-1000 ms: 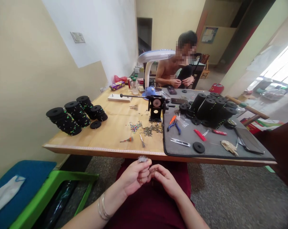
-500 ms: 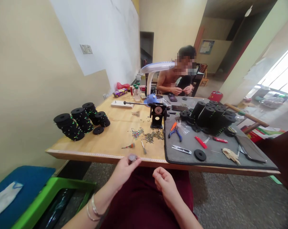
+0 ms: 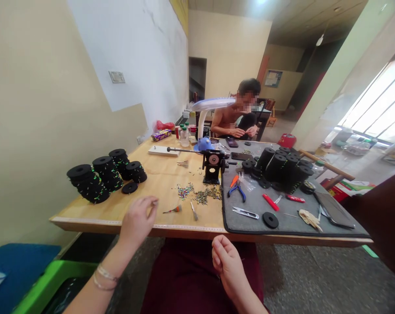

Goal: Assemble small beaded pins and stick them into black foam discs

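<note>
My left hand (image 3: 137,220) is raised over the front edge of the wooden table (image 3: 96,216), fingers pinched together; a small thing seems to sit at the fingertips but I cannot make it out. Just to its right on the table lies a small orange-tipped brush (image 3: 173,210). My right hand (image 3: 226,259) hangs below the table edge over my dark red lap, fingers curled in loosely, nothing visible in them. Stacks of black discs (image 3: 101,176) stand at the table's left.
A black hand-crank winder (image 3: 212,165), piles of small beads (image 3: 184,190) and metal bits (image 3: 206,195), a grey mat (image 3: 250,226) with pliers, snips and more black discs (image 3: 282,168). Another person (image 3: 240,115) sits at the far end. A green stool (image 3: 50,283) stands at lower left.
My left hand has moved up and to the left, from my lap to above the table edge, away from my right hand. The view has tilted upward.
</note>
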A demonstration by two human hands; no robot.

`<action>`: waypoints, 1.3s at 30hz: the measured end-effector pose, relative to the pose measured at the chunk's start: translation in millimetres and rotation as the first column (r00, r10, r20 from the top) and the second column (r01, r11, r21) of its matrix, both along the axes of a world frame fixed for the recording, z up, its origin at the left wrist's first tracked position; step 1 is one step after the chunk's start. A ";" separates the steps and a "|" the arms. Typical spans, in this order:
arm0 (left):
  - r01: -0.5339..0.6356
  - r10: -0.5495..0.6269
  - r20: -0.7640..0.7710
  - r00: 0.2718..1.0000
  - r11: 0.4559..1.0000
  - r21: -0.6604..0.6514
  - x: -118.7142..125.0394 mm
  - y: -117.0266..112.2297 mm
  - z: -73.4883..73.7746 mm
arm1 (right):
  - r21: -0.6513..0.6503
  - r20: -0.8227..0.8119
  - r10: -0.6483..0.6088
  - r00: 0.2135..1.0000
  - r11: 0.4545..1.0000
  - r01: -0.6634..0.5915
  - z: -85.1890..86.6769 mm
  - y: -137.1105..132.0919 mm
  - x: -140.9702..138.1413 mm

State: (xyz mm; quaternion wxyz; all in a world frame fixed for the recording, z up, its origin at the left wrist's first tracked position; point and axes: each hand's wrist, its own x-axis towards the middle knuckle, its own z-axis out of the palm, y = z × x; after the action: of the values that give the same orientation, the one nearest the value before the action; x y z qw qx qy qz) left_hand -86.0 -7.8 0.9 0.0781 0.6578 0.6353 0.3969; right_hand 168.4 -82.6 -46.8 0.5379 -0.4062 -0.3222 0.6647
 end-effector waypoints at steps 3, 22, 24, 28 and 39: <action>0.283 -0.157 0.488 0.859 0.939 -0.196 50.6 -34.7 -1.7 | 0.071 0.130 -0.113 0.985 0.992 0.105 3.5 -1.7 -3.1; 0.716 0.128 0.990 0.059 0.686 -0.131 139.6 -65.9 -45.7 | 0.041 0.115 -0.021 0.993 0.999 0.017 -4.4 -6.9 -4.2; 0.724 0.106 0.992 0.069 0.679 -0.123 140.0 -65.4 -42.3 | 0.058 0.129 -0.004 0.992 0.998 -0.003 -5.1 -6.8 -2.0; 0.697 0.086 0.985 0.152 0.697 -0.168 139.1 -65.0 -39.1 | 0.069 0.202 0.079 0.976 0.993 -0.094 -8.8 -5.7 4.7; 0.694 0.089 0.964 0.249 0.678 -0.242 131.3 -63.3 -40.0 | 0.458 0.827 -0.382 0.413 0.883 -0.102 19.2 9.0 59.3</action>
State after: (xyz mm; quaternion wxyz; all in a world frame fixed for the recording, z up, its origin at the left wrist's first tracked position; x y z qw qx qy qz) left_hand 45.3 -71.1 -39.0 0.7292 0.3493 0.4038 0.4281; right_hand 227.7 -73.6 -27.6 0.4123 -0.5905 -0.6639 0.2015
